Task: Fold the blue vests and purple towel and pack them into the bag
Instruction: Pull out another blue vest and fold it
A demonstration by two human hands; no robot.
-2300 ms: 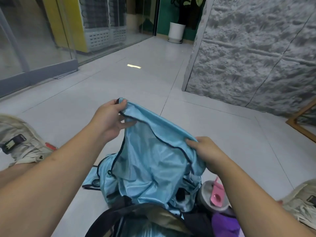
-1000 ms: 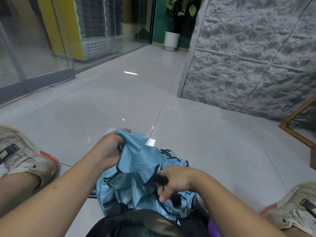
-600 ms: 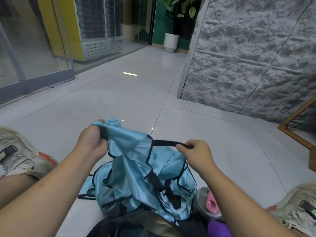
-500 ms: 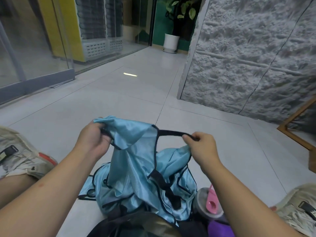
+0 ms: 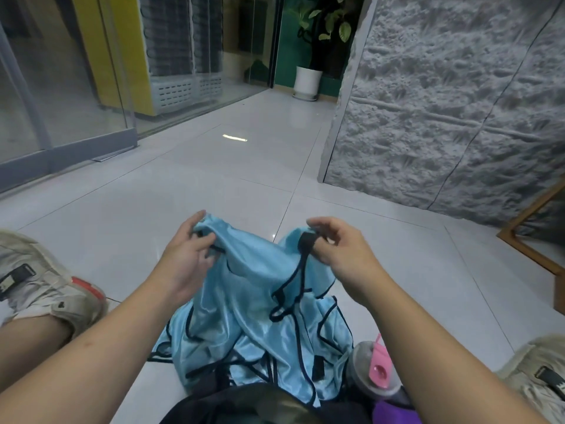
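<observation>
A shiny light blue vest (image 5: 256, 289) with black trim hangs lifted above the floor between my hands. My left hand (image 5: 189, 255) grips its upper left corner, fingers curled round the cloth. My right hand (image 5: 339, 249) pinches a black strap at the vest's upper right. More blue vest fabric (image 5: 244, 356) lies bunched on the floor below. A dark bag (image 5: 244, 405) sits at the bottom edge, partly cut off. A corner of the purple towel (image 5: 394, 413) shows at the bottom right.
A grey bottle with a pink lid (image 5: 376, 374) stands beside the pile on the right. My shoes lie at the left (image 5: 42, 289) and right (image 5: 538, 374). A grey textured wall (image 5: 443, 102) and a wooden frame (image 5: 532, 240) stand to the right; white tiles (image 5: 198, 185) stretch ahead.
My hands have come closer together at the top of the vest. The black strap, stretched taut between them before, now hangs slack from my right hand.
</observation>
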